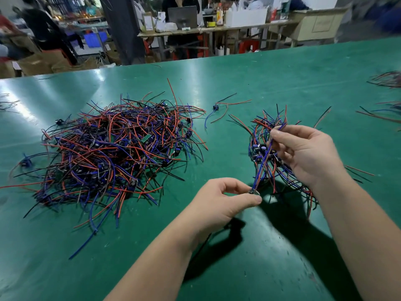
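Holds one wired piece [265,161] up above the green table [217,253], drawn taut on a slant between both hands. With the left hand [223,200], low and near the middle of the view, pinches the small component [254,192] at the lower end of that piece between thumb and bent forefinger, remaining fingers curled in underneath. With the right hand [308,155], higher and to the right, nips the upper ends of the blue leads between thumb and fingertips [275,134], palm turned toward the camera, other fingers loosely folded. Piece clear of the table surface, just in front of a smaller bundle [260,127] of red, blue and black leads with dark components clustered at its middle; cannot tell whether the held leads touch that bundle. To the left, well apart from both hands, a large tangled heap [112,153] of the same red, blue and black wired parts, a few green boards showing among them. Between heap and bundle, toward the far side, a lone piece [216,107] with its leads splayed flat. At the right edge, more wires [386,80], blurred. Beyond the table, cluttered workbenches [217,29], cardboard boxes and people standing, too blurred for detail. Dark shadows of both forearms across the green surface below the hands.
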The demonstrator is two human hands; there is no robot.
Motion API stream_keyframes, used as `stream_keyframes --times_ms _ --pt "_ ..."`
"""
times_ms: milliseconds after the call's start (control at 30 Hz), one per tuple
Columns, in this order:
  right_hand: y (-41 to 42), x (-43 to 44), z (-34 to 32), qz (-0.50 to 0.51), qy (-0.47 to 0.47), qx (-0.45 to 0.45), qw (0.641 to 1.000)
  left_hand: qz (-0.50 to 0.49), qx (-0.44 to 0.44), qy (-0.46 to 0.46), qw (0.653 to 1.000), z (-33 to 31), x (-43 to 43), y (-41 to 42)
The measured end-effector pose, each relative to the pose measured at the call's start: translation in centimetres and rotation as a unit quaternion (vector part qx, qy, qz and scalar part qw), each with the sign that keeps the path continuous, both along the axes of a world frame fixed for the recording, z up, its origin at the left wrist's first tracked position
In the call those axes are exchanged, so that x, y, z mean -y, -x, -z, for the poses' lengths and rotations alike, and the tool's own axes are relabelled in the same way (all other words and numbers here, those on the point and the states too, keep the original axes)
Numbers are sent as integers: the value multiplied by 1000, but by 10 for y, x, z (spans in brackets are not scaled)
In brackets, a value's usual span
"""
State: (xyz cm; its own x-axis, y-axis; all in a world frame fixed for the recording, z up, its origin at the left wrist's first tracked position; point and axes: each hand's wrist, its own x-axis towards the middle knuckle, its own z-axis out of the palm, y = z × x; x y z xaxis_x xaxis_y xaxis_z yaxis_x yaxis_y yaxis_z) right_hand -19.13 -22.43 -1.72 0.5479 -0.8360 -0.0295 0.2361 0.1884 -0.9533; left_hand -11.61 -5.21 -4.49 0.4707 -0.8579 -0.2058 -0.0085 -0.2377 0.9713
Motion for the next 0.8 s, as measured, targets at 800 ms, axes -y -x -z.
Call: stream_keyframes --times_ms 800 --pt "-12 -37 11 -265 1 65 962 -156 -247 211 933 -16 0 -10"
